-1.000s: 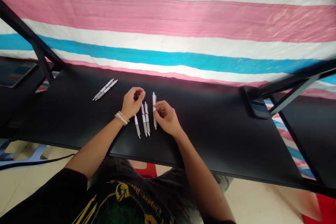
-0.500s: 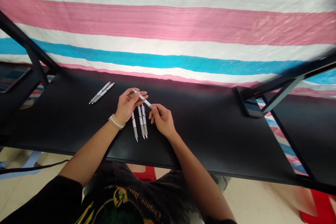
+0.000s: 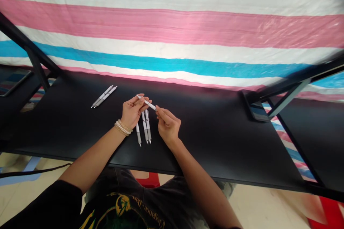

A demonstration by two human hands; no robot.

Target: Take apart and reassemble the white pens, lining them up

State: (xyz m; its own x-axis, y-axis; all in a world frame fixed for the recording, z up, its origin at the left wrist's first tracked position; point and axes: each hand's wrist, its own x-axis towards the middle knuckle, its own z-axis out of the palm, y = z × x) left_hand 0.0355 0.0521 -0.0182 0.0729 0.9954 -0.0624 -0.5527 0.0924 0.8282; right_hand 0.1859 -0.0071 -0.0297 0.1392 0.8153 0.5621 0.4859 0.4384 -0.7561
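Slanting toward the near right, a white pen (image 3: 151, 106) hangs over the black table (image 3: 212, 139); a second ago it pointed toward the near side, right of three other pens (image 3: 145, 128). The left hand (image 3: 131, 112) pinches its far-left end, the right hand (image 3: 168, 126) its near-right end. Its slim barrel is partly covered.

Your retractable pens (image 3: 145, 127) are white, grey and silver against the black tabletop (image 3: 215, 132). You face a tarpaulin (image 3: 172, 25) striped white, pink and blue; your black shirt (image 3: 145, 218) bears yellow-and-green print.
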